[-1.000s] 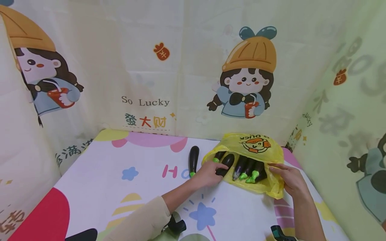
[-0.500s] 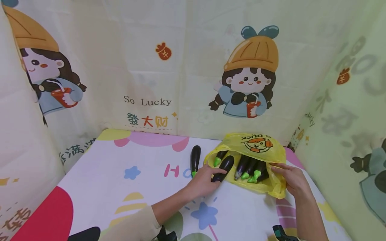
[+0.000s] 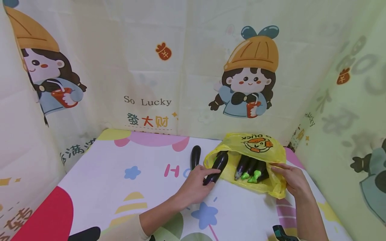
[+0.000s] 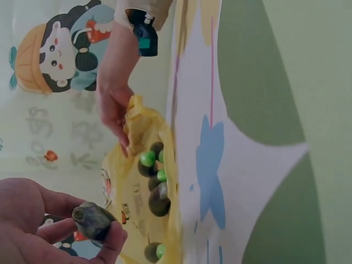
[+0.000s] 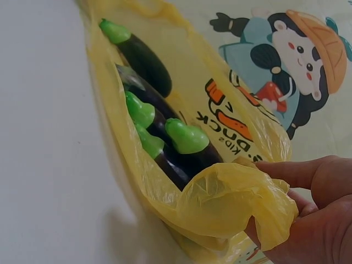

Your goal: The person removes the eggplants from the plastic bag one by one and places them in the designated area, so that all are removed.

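Note:
My left hand [image 3: 194, 184] grips a dark purple eggplant [image 3: 220, 163] near its lower end, at the left side of the mouth of a yellow plastic bag [image 3: 256, 147]. In the left wrist view the end of that eggplant [image 4: 92, 221] sits between thumb and fingers. My right hand [image 3: 291, 179] pinches the bag's right edge, where the plastic bunches up in the right wrist view. Inside the bag lie several more eggplants [image 5: 148, 63], most showing bright green stem caps. Another eggplant [image 3: 195, 157] lies on the table left of the bag, its lower end hidden behind my left hand.
A white table covering [image 3: 150, 150] with printed shapes lies under everything. Cloth walls [image 3: 144, 67] with cartoon prints rise behind and at both sides, close to the bag's right and back. A black object [image 3: 84, 234] shows at the bottom left edge.
My left hand has drawn the eggplant down and left, partly out of the bag's mouth. My right hand keeps its pinch on the bag's edge.

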`<action>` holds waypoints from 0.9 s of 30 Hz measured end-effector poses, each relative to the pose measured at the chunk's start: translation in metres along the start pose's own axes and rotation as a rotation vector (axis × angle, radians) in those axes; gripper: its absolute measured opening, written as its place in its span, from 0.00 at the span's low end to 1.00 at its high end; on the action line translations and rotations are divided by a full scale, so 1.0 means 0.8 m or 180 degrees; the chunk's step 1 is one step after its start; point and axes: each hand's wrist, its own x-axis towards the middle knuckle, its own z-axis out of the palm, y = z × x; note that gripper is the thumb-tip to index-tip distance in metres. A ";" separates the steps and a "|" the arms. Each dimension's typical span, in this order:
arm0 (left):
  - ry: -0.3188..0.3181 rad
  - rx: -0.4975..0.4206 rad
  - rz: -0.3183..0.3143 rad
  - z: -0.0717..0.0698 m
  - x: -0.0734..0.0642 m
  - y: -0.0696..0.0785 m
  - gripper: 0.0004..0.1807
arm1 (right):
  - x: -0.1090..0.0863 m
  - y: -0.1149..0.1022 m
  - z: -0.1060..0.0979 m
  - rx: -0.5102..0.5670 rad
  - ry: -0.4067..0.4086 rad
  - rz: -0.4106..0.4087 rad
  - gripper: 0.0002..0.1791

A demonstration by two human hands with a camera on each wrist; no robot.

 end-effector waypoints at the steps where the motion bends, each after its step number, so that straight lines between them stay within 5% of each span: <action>1: 0.0039 -0.0021 -0.0010 -0.002 -0.001 -0.001 0.23 | 0.000 0.000 0.000 0.0001 0.0002 0.0009 0.34; 10: 0.0416 -0.0052 -0.0296 -0.022 -0.001 -0.012 0.23 | 0.000 0.000 0.001 -0.0022 0.0000 0.0017 0.34; 20: 0.1003 0.0032 -0.0380 -0.042 0.012 -0.038 0.23 | 0.002 -0.002 0.002 0.0001 -0.0021 0.0062 0.40; 27: 0.1179 0.0091 -0.0488 -0.048 0.019 -0.061 0.21 | 0.002 -0.001 0.002 -0.0026 -0.0017 0.0035 0.35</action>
